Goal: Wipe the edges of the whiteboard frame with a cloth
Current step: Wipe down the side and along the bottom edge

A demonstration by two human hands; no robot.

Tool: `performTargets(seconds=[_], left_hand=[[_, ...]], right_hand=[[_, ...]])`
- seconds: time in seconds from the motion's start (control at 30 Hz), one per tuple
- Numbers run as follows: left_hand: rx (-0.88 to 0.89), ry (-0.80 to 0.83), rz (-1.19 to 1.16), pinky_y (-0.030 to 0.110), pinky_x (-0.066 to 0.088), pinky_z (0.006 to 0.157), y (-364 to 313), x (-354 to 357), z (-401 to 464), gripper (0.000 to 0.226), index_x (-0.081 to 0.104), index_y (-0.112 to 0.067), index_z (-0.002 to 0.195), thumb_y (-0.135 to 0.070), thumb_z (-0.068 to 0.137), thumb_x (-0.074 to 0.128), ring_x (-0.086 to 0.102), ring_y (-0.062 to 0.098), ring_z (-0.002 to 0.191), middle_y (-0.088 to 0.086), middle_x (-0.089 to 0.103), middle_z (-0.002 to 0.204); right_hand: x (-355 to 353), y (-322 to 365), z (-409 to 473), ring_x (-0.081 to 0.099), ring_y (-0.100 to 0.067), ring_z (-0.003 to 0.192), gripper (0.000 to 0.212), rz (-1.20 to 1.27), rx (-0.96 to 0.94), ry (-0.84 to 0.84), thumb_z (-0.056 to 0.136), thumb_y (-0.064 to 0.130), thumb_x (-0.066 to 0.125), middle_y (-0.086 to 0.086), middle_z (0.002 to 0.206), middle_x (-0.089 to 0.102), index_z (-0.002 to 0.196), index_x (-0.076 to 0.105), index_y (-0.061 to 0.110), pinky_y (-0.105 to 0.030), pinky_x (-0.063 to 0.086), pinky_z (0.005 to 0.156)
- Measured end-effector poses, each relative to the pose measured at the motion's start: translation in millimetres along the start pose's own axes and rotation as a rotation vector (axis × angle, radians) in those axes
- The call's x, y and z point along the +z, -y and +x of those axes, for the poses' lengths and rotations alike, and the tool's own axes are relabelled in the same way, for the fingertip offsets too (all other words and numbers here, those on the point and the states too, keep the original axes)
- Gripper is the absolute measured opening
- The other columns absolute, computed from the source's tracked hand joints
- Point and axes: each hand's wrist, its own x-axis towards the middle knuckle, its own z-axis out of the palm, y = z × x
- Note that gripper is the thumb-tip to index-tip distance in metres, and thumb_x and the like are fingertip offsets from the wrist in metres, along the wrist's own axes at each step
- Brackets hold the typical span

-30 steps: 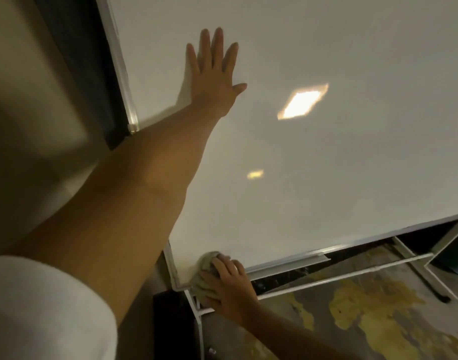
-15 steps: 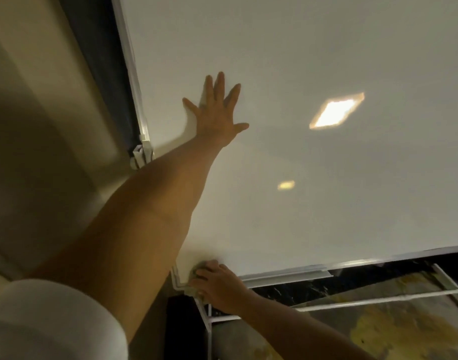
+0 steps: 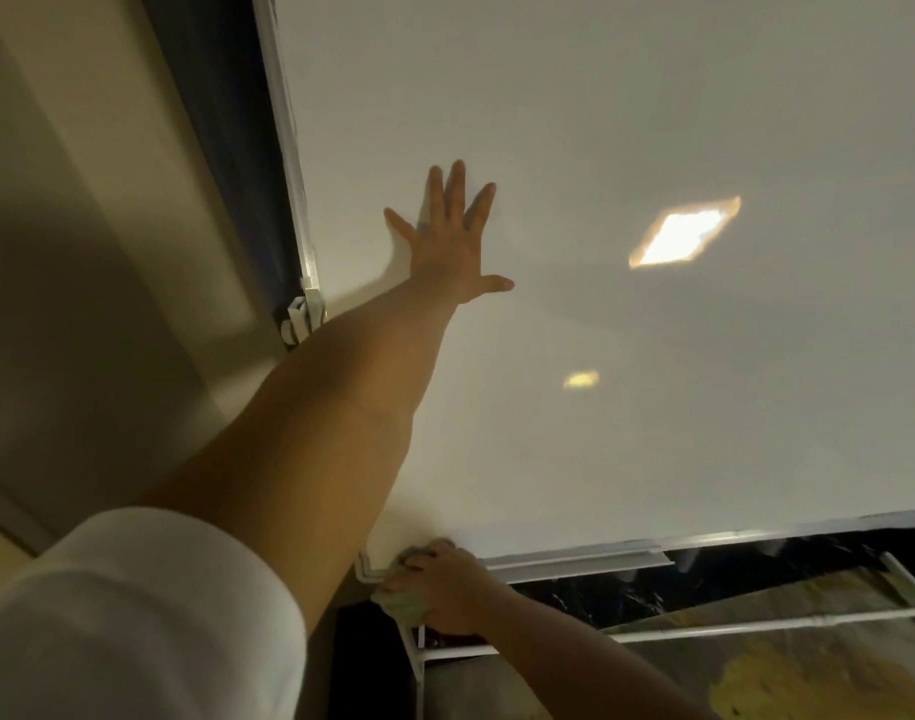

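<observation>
A large whiteboard (image 3: 653,433) fills most of the view, edged by a silvery metal frame (image 3: 575,556) along its bottom and left side. My left hand (image 3: 453,241) lies flat on the board surface, fingers spread, holding nothing. Low down, my right hand (image 3: 445,589) presses a pale greenish cloth (image 3: 401,602) against the frame's bottom left corner. Most of the cloth is hidden under the fingers.
A white stand bar (image 3: 756,623) runs below the board. A bracket (image 3: 305,314) sticks out from the left frame edge, beside a dark curtain (image 3: 227,148) and a beige wall (image 3: 81,252). The floor (image 3: 782,678) has yellow patches.
The view has shifted so the board sits further right and lower. My right hand with the cloth has stayed around the bottom left corner. My left hand remains flat on the board.
</observation>
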Motion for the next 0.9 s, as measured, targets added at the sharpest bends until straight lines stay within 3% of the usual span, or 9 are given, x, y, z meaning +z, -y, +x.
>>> performTargets(seconds=[0.17, 0.33, 0.43, 0.53, 0.6, 0.67, 0.77, 0.9], left_hand=[[0.001, 0.027, 0.004, 0.088, 0.011, 0.111, -7, -3, 1, 0.136, -0.021, -0.031, 0.165, -0.096, 0.072, 0.054, -0.025, 0.040, 0.160, 0.011, -0.031, 0.173], [-0.006, 0.053, 0.006, 0.089, 0.011, 0.111, -16, -7, -3, 0.136, -0.023, -0.032, 0.164, -0.097, 0.072, 0.053, -0.026, 0.040, 0.160, 0.010, -0.032, 0.172], [0.003, 0.068, -0.011, 0.088, 0.011, 0.111, -24, -12, -7, 0.136, -0.022, -0.032, 0.165, -0.096, 0.072, 0.055, -0.026, 0.039, 0.160, 0.010, -0.033, 0.172], [0.004, 0.076, -0.010, 0.088, 0.011, 0.112, -25, -16, -14, 0.135, -0.021, -0.032, 0.165, -0.095, 0.073, 0.055, -0.027, 0.039, 0.160, 0.010, -0.033, 0.172], [0.003, 0.089, -0.025, 0.088, 0.011, 0.113, -21, -16, -18, 0.135, -0.021, -0.032, 0.165, -0.094, 0.073, 0.056, -0.027, 0.038, 0.160, 0.009, -0.033, 0.172], [-0.002, 0.087, -0.032, 0.088, 0.011, 0.113, -17, -16, -21, 0.136, -0.020, -0.032, 0.165, -0.094, 0.073, 0.057, -0.027, 0.038, 0.160, 0.009, -0.032, 0.172], [-0.007, 0.076, -0.025, 0.087, 0.011, 0.113, -11, -15, -23, 0.136, -0.019, -0.032, 0.166, -0.093, 0.072, 0.059, -0.025, 0.039, 0.160, 0.010, -0.031, 0.173], [-0.012, 0.056, -0.024, 0.087, 0.009, 0.112, 4, -10, -25, 0.137, -0.019, -0.032, 0.165, -0.096, 0.070, 0.056, -0.025, 0.038, 0.160, 0.009, -0.030, 0.173]], right_hand=[[3, -7, -15, 0.047, -0.029, 0.128, 0.062, 0.032, 0.031, -0.029, 0.084, 0.036, 0.069, -0.001, 0.137, 0.056, 0.141, 0.046, 0.034, -0.048, 0.038, 0.104], [16, -10, -38, 0.047, -0.021, 0.130, 0.058, 0.081, 0.050, -0.142, 0.083, 0.041, 0.064, 0.004, 0.134, 0.058, 0.139, 0.048, 0.038, -0.040, 0.037, 0.107], [16, -9, -53, 0.057, -0.017, 0.118, 0.047, 0.310, 0.086, -0.339, 0.085, 0.046, 0.065, 0.005, 0.125, 0.066, 0.130, 0.062, 0.032, -0.030, 0.041, 0.103], [4, -6, -56, 0.058, -0.017, 0.107, 0.046, 0.529, 0.166, -0.276, 0.076, 0.043, 0.071, 0.003, 0.116, 0.066, 0.120, 0.066, 0.028, -0.026, 0.046, 0.092], [-6, -6, -56, 0.060, -0.013, 0.101, 0.044, 0.716, 0.299, -0.225, 0.073, 0.043, 0.064, 0.005, 0.114, 0.066, 0.115, 0.065, 0.030, -0.028, 0.052, 0.087], [-17, -11, -53, 0.060, -0.012, 0.103, 0.040, 0.844, 0.415, -0.221, 0.079, 0.041, 0.060, 0.004, 0.117, 0.065, 0.117, 0.066, 0.031, -0.026, 0.048, 0.086], [-19, 7, -38, 0.063, -0.008, 0.092, 0.032, 0.809, 0.371, -0.215, 0.075, 0.046, 0.059, 0.014, 0.103, 0.065, 0.104, 0.069, 0.038, -0.022, 0.048, 0.076], [5, 37, -23, 0.062, -0.006, 0.080, 0.039, 0.590, 0.263, -0.187, 0.078, 0.053, 0.058, 0.012, 0.093, 0.065, 0.111, 0.062, 0.035, -0.017, 0.046, 0.067]])
